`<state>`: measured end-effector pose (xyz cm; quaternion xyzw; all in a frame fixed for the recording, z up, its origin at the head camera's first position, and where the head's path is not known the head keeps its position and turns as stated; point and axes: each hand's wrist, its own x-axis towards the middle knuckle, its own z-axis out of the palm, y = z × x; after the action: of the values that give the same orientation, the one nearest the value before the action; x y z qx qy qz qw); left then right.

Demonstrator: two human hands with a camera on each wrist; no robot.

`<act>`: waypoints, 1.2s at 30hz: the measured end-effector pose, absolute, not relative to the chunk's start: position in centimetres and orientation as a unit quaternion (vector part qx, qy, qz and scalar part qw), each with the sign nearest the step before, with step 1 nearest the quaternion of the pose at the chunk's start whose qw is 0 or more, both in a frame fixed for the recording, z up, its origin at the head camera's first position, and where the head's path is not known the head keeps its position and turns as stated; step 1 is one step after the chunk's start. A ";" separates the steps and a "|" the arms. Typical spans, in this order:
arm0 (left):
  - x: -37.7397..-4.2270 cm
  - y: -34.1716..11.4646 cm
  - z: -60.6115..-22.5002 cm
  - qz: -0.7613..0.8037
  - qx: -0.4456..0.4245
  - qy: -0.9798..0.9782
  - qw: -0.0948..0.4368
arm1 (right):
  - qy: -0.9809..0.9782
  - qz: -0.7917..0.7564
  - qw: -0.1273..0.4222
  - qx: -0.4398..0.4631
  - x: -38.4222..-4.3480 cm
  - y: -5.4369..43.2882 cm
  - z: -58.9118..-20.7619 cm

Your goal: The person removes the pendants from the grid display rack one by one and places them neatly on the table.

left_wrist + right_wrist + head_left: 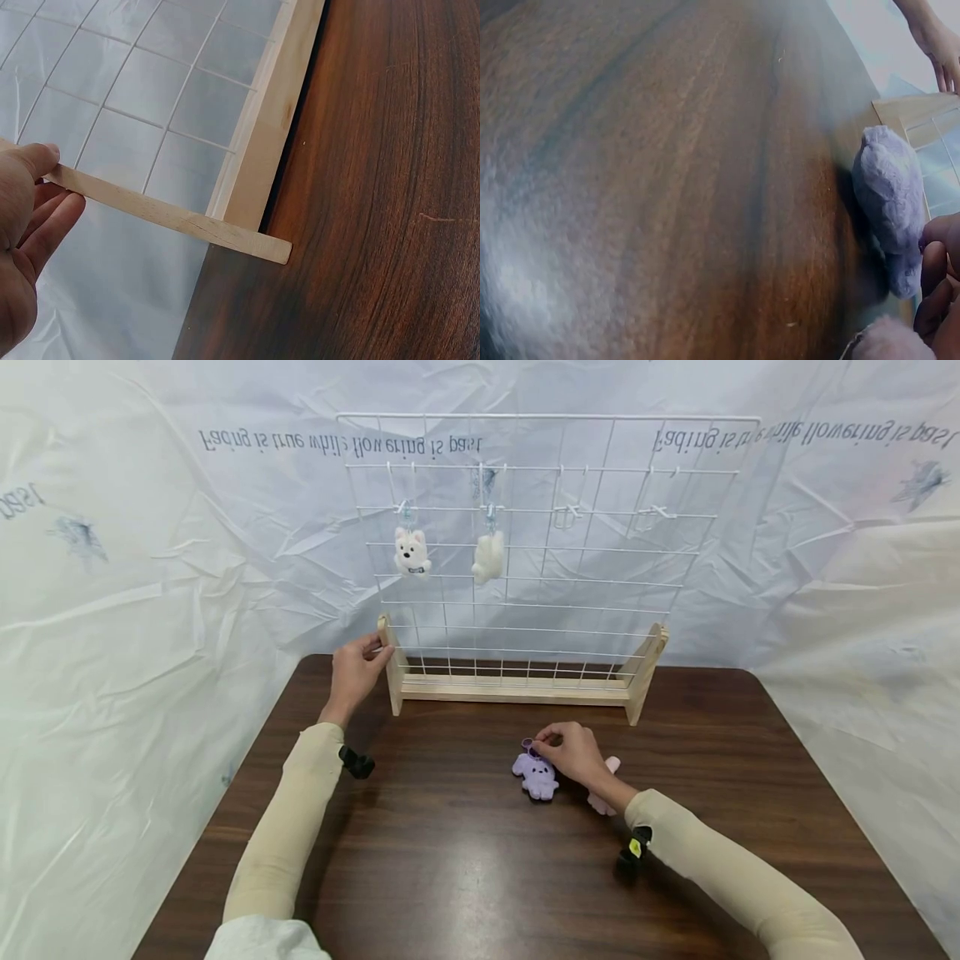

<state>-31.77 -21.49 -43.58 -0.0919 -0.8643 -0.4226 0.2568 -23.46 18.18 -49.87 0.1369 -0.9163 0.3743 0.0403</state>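
My left hand (pixel 356 675) pinches the left wooden upright (pixel 150 206) of a wire grid rack, thumb on one face and fingers on the other. On the table, my right hand (pixel 573 752) pinches the purple ring end of a purple plush keychain (pixel 538 778). The plush lies face up in the head view; its furry side (pixel 889 195) shows in the right wrist view. Partly hidden under the right wrist is a pink plush (pixel 603 803). Two white plush keychains, one facing forward (pixel 412 553) and one turned away (pixel 489 558), hang from hooks on the rack.
The white wire grid (pixel 540 560) stands in a wooden base (pixel 517 692) at the back of the dark brown table (pixel 450 877). To the right, two hooks (pixel 656 512) carry nothing. White printed sheeting (pixel 847 635) surrounds the table.
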 end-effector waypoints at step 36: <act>-31.6 -21.3 -43.7 -0.401 -0.101 -0.869 0.270 | -0.874 0.382 0.192 0.231 -23.6 18.6 -37.1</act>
<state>-31.65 -21.27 -43.72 -0.1014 -0.8695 -0.4011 0.2699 -23.55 18.59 -37.08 0.2313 -0.8738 0.3820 0.1923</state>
